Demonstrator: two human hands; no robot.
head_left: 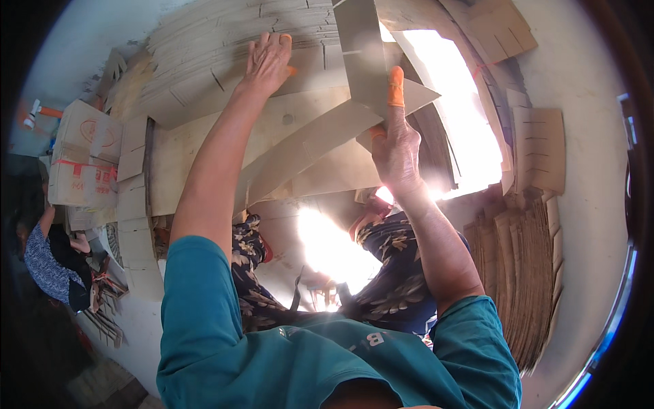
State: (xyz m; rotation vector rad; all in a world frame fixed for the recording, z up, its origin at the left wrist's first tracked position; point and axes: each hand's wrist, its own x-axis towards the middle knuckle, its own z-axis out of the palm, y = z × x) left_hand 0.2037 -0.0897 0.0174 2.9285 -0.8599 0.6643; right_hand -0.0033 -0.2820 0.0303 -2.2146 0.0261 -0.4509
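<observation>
Your left hand lies open and flat on the big stack of flat tan cardboard sheets, pinning it so nothing slides, while your right hand, orange rubber fingertip cot up, pinches the folded grey-brown cardboard strip upright over the bench.

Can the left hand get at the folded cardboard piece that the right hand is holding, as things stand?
Probably yes. The left hand lies flat on the cardboard stack, beside the folded cardboard piece that the right hand grips. Nothing stands between them; only flat sheets lie there.
</observation>
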